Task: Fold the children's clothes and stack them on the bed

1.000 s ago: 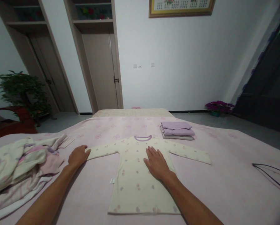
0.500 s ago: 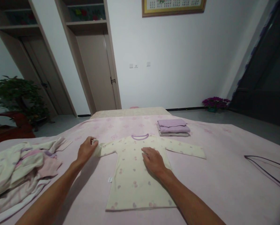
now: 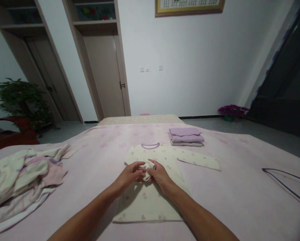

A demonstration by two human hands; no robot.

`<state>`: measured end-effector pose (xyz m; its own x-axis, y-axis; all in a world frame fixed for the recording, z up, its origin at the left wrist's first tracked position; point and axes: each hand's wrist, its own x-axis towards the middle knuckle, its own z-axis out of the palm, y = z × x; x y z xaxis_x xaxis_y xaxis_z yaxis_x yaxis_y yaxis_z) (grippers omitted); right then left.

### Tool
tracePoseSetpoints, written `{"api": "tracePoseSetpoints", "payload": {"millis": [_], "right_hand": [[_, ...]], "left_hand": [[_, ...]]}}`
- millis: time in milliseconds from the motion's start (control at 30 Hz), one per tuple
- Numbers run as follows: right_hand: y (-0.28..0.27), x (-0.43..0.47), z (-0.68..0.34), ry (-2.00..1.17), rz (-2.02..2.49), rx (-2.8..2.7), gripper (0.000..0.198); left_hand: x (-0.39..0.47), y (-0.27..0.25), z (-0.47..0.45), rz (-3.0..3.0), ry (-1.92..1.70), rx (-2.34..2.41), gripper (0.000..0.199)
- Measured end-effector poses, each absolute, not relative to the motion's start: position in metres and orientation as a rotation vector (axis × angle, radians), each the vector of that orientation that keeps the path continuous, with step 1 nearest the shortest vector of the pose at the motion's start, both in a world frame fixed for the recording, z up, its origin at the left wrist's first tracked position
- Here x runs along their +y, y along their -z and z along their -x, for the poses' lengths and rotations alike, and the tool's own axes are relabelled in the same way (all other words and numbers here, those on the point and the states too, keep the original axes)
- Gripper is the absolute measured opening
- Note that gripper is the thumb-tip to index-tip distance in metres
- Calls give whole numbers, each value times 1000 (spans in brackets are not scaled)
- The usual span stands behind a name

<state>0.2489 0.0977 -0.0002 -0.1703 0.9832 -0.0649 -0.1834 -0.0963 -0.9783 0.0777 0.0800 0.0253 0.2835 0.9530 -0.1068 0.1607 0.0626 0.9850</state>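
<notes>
Holding a cream sleeve (image 3: 149,164) between both hands (image 3: 162,177)

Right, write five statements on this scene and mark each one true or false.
1. The left hand and right hand meet over the cream shirt. True.
2. The folded stack lies to the shirt's left. False: the stack is beyond the shirt, to the right.
3. The sleeve on the right lies stretched out on the pink sheet. True.
4. The neckline trim is green. False: the trim is purple.
5. The loose clothes on the left are neatly folded. False: the clothes lie in a rumpled heap.
</notes>
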Motion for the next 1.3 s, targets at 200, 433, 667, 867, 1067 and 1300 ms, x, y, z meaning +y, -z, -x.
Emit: {"api": "tracePoseSetpoints", "payload": {"millis": [200, 433, 667, 867, 1067, 1300], "right_hand": [[-2, 109, -254, -1436, 1035, -1011, 47], [-18, 123, -260, -1595, 940, -728, 27], [-25, 135, -271, -1595, 898, -573, 17], [-42, 149, -291, -1564, 899, -437, 7], [-51, 151, -303, -1472, 867, -472, 8], [-53, 147, -305, -1370, 913, -669, 23]], "left_hand": [[41, -40, -9, -2019, -417, 1775, 30], [16, -30, -2, -2032, -94, 1918, 24], [18, -24, -10, -1943, -267, 1886, 9], [21, -42, -41, -1938, -518, 1658, 10], [26, -40, -73, -1945, -415, 1480, 16], [28, -42, -59, -1717, -317, 1245, 37]]}}
